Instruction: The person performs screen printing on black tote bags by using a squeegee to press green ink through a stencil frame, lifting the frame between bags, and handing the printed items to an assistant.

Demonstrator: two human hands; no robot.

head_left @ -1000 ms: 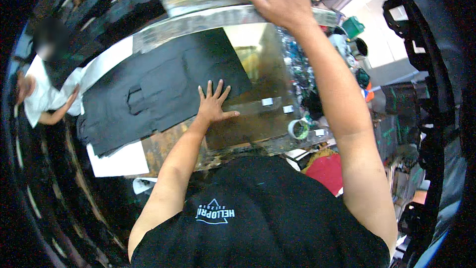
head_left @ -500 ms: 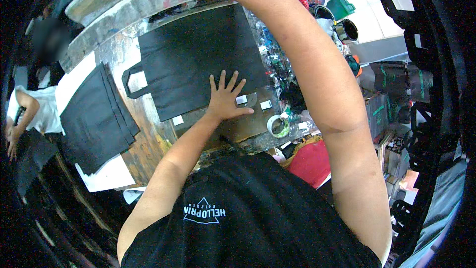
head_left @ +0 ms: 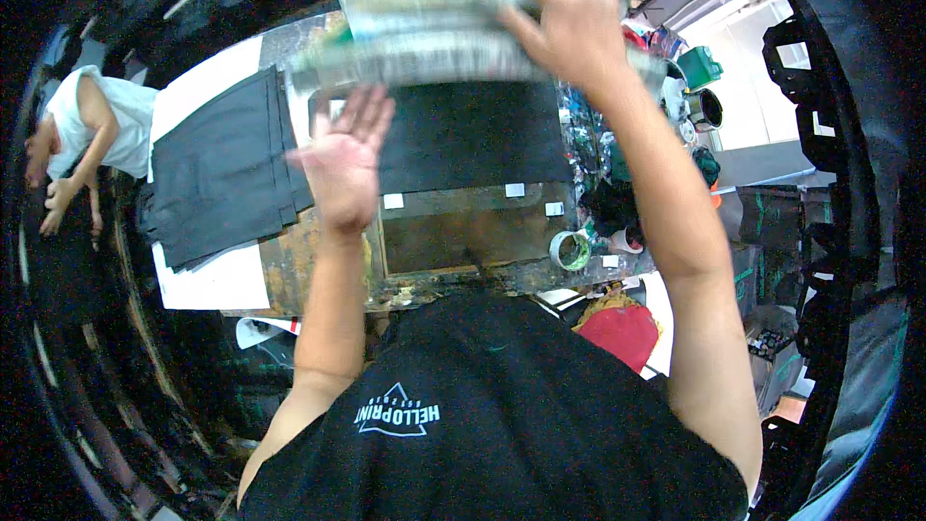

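Over the far part of the table a paint-smeared printing frame (head_left: 424,56) is tilted up, blurred by motion. My right hand (head_left: 576,34) grips its upper right part, thumb against the bar. Beneath it lies a flat black bag (head_left: 463,135) on a brown board (head_left: 453,236), its far part hidden by the frame. My left hand (head_left: 345,169) is raised over the bag's left end, palm up and fingers spread, holding nothing. A stack of black bags (head_left: 227,164) lies to its left on white sheets.
A roll of green tape (head_left: 569,251) sits at the table's near right. Beyond are a green container (head_left: 703,68) and a dark open can (head_left: 706,109). A red cloth-like item (head_left: 622,336) lies below the table edge. Another person (head_left: 111,125) stands at far left.
The frame has swung lower over the far part of the bag, with my right hand on it. My left hand has lifted off the bag, moved left and turned palm up.
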